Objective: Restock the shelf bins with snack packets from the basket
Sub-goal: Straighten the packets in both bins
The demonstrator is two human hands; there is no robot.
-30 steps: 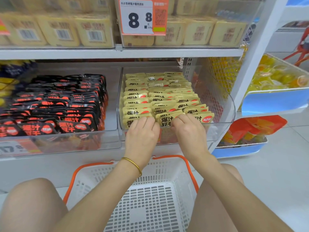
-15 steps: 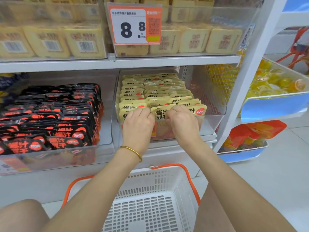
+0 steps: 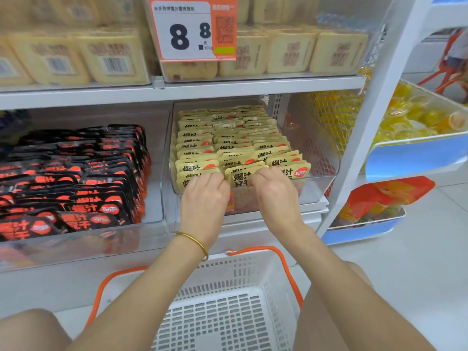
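Observation:
A clear shelf bin (image 3: pixel 321 181) holds several rows of yellow snack packets (image 3: pixel 228 138). My left hand (image 3: pixel 202 196) and my right hand (image 3: pixel 273 193) are both at the bin's front edge. Their fingers curl over the front row of yellow packets, left hand on the left stack, right hand on the front packet (image 3: pixel 240 177) in the middle. A white basket (image 3: pixel 228 312) with orange handles sits on the floor below my arms; its visible inside holds no packets.
A second clear bin (image 3: pixel 157 214) on the left holds black and red snack packets (image 3: pixel 76 178). The shelf above carries pale boxed goods and a price tag (image 3: pixel 192 29). Blue trays (image 3: pixel 415 158) with yellow items stand to the right. My knees flank the basket.
Both hands have stayed on the front row of yellow packets, fingers shifting slightly. The view has tilted and moved a little, so the shelf appears lower in frame.

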